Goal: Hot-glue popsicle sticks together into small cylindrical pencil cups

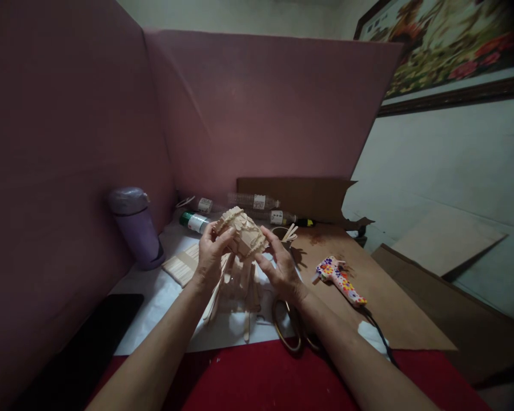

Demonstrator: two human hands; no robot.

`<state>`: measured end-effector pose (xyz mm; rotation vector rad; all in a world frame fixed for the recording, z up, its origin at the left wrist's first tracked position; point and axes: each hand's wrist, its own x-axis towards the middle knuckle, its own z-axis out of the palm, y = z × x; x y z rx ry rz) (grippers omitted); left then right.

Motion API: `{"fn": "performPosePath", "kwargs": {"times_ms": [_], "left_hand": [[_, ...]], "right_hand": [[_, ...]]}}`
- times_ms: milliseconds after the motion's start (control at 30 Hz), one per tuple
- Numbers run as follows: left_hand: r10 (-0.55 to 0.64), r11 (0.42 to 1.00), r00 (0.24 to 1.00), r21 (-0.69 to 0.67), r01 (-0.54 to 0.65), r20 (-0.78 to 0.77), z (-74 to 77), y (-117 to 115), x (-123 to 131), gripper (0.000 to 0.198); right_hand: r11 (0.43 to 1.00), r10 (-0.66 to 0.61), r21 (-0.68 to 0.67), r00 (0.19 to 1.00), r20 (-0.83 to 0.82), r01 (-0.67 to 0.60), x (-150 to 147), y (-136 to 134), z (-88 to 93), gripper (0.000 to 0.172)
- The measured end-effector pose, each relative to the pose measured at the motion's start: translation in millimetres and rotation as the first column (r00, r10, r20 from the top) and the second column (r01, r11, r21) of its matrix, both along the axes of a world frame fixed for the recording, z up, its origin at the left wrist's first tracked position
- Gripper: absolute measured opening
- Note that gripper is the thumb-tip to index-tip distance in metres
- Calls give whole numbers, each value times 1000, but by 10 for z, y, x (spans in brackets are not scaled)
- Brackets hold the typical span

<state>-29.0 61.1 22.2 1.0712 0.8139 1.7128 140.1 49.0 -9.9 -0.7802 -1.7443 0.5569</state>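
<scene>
Between my two hands, above the white sheet, is a small pale wooden craft piece (249, 235) with ragged, built-up edges. My left hand (212, 251) grips its left side, thumb across the front. At its right edge, my right hand (281, 265) holds it between thumb and fingers. Loose craft sticks (247, 291) lie beneath my hands, partly hidden by them. A banded bundle of craft sticks (180, 267) rests left of my left hand. Close below my right wrist are the gold-coloured handles of scissors (292, 341); their blades cannot be made out.
A flower-patterned glue gun (341, 281) with a black cord lies on brown cardboard (405, 322) at right. A purple tumbler (137, 237) stands at left. Clear plastic bottles (259, 202) lie along the back. A cup (281, 232) holds some sticks. Pink panels (261, 108) enclose the back and left.
</scene>
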Motion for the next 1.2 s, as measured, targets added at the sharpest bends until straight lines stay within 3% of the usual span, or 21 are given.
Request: {"fn": "performPosePath", "kwargs": {"times_ms": [667,967,1200], "left_hand": [[77,997,995,-20,-78,-70,-7,-11,45,50],[125,992,984,24,-123,-124,-56,9,73,79],[152,987,984,-27,-155,-95,-60,-1,102,98]], "right_hand": [[995,-87,-56,996,12,88,-31,-25,3,65],[988,-94,-128,994,-51,87,-71,-1,-11,62],[992,-85,-93,996,-18,83,-84,10,-41,59]]}}
